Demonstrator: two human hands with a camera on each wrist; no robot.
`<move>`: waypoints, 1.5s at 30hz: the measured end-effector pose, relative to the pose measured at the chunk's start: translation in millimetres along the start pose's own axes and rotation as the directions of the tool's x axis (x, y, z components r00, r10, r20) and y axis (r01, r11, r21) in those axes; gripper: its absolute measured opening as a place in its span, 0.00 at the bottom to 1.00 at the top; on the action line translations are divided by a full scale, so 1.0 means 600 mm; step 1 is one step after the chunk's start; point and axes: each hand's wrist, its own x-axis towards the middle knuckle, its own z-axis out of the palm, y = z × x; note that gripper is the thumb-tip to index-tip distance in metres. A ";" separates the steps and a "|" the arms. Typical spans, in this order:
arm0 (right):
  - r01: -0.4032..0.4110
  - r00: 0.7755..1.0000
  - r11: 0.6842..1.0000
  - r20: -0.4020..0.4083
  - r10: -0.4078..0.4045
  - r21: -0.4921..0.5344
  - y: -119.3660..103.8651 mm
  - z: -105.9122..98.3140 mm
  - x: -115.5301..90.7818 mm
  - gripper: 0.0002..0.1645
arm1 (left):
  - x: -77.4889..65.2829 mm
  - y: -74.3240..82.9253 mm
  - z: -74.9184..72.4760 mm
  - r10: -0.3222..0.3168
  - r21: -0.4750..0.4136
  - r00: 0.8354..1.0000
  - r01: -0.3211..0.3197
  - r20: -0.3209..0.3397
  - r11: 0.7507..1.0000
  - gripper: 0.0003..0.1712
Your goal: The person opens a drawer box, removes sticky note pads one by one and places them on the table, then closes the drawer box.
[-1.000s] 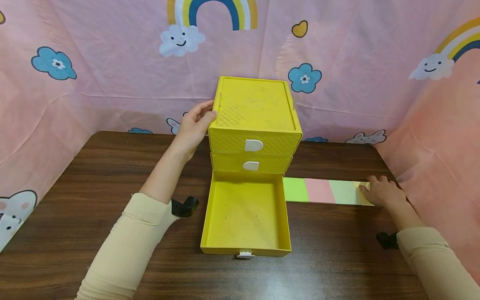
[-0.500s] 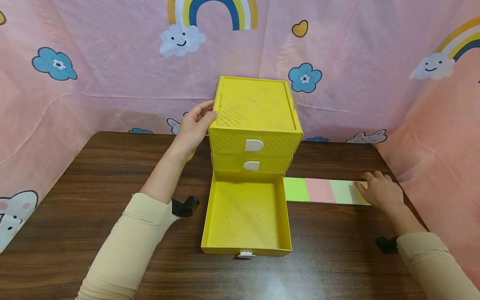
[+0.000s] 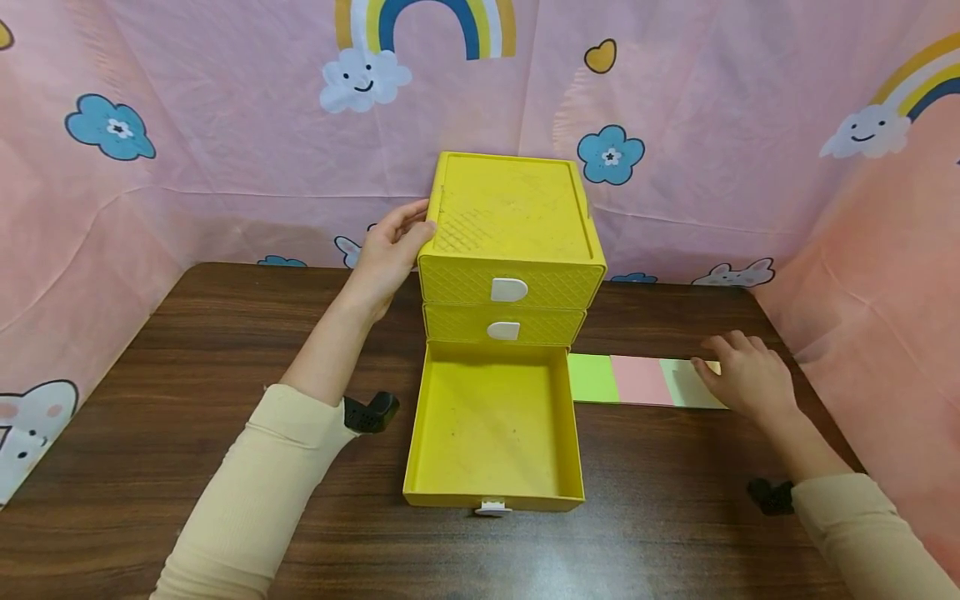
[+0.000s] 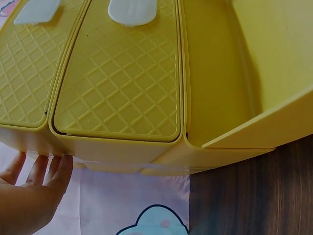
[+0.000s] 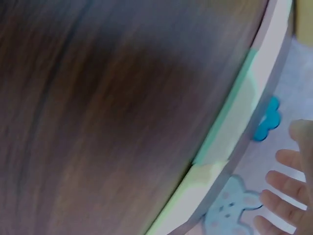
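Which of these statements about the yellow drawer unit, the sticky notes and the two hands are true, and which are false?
1. The bottom drawer is pulled out. True.
2. The left hand rests on the table. False: it holds the side of the yellow drawer unit.
3. The right hand touches the sticky notes. True.
4. The open drawer holds a pink note. False: nothing lies in it.
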 end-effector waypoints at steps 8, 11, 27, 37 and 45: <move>0.174 0.972 0.985 -0.157 -0.174 -0.010 -0.042 -0.009 0.007 0.22 | 0.000 0.002 0.001 -0.004 -0.021 1.000 0.003 -0.011 1.000 0.27; 0.216 0.962 0.976 -0.172 -0.214 -0.008 -0.059 -0.017 0.007 0.23 | 0.001 0.001 0.001 -0.007 -0.016 1.000 0.007 -0.009 1.000 0.27; 0.386 0.912 0.922 -0.155 -0.381 0.008 -0.157 -0.048 -0.003 0.29 | 0.000 0.001 0.002 0.000 -0.021 1.000 0.000 -0.016 1.000 0.26; 0.489 0.859 0.872 -0.181 -0.480 0.010 -0.208 -0.068 -0.013 0.34 | 0.000 0.001 0.002 -0.009 -0.015 1.000 0.009 -0.013 1.000 0.26; 0.552 0.827 0.833 -0.143 -0.544 0.021 -0.250 -0.090 -0.028 0.34 | 0.001 0.001 0.002 -0.010 -0.013 1.000 0.010 -0.013 1.000 0.27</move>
